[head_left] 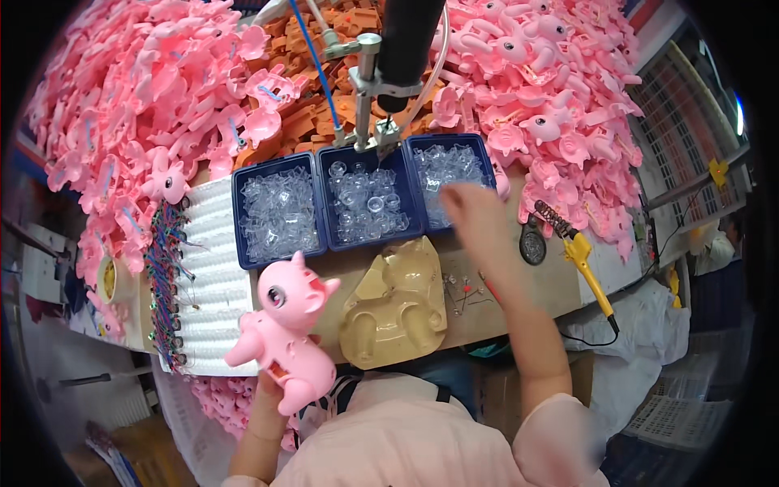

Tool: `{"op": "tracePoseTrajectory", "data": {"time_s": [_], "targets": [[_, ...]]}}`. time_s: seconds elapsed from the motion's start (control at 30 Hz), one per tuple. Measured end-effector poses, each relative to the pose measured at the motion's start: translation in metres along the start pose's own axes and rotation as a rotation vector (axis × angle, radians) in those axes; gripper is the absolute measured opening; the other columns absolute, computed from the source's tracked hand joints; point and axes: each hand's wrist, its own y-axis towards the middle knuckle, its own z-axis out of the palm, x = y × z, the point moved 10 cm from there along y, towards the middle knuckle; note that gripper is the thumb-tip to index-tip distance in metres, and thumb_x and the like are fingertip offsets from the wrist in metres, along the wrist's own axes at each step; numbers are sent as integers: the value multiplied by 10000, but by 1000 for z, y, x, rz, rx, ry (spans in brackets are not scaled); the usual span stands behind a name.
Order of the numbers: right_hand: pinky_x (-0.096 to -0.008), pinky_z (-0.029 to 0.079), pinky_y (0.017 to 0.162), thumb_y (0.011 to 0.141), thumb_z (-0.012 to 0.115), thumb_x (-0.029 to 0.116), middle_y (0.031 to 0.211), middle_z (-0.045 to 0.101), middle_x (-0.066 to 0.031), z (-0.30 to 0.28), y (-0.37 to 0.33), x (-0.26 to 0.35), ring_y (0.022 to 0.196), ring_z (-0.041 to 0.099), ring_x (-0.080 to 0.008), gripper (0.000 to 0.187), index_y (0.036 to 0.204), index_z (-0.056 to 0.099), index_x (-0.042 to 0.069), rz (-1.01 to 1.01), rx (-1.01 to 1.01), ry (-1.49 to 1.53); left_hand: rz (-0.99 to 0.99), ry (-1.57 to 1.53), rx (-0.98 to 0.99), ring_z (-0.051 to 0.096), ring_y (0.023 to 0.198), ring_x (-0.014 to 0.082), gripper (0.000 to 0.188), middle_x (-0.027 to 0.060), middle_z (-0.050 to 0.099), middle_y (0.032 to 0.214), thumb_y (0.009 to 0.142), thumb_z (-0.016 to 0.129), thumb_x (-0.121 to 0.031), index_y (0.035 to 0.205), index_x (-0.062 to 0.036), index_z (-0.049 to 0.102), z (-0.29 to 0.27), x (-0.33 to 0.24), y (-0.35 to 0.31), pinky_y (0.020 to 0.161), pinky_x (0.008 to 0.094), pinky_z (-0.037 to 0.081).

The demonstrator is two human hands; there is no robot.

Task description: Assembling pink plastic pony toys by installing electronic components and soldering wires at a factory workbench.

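Note:
My left hand [271, 391] is closed round the lower back of a pink toy unicorn [294, 333], which it holds upright off the table's front edge. The toy has a large eye, a small horn and an opening in its side. Over the right one of three blue bins [493, 174] is my right hand [471, 209], at the near edge of the small clear plastic pieces [450, 166]. The back of that hand hides most of its fingers, so whether it grips a piece does not show. A tan moulded tray [395, 329] with toy-shaped hollows lies between my arms.
Pink toy halves [146, 89] are heaped at back left and right, with orange parts [324, 49] between. A black machine arm [410, 49] hangs over the middle bin. On the right rests a yellow soldering iron [586, 264]. Wired parts [166, 284] line a white ribbed sheet [219, 284].

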Motion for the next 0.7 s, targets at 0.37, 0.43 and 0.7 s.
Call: {"op": "tracePoseTrajectory", "data": {"time_s": [0.37, 0.43, 0.7], "targets": [[-329, 487, 666, 755, 631, 76, 822, 608, -97, 22, 14, -29, 745, 604, -234, 176, 925, 640, 35, -399, -102, -100, -144, -188, 75, 476, 1140, 218, 793, 54, 443, 1271, 747, 677, -501, 1354, -157, 301, 21, 48, -5, 966, 368, 421], [-271, 474, 632, 820, 586, 68, 790, 593, -48, 19, 9, -74, 720, 592, -154, 161, 961, 631, 6, 257, 5, 585, -138, -125, 105, 469, 1146, 213, 781, 53, 436, 1274, 759, 672, -492, 1357, -156, 298, 2, 54, -1, 967, 361, 419], [-233, 430, 631, 780, 597, -13, 850, 530, -74, -24, -137, 116, 748, 522, -133, 112, 884, 635, 9, -264, 462, 888, -423, 108, -197, 450, 1184, 228, 702, 124, 390, 1298, 787, 515, 33, 1392, -75, 175, 44, 48, -28, 969, 347, 413]]}}
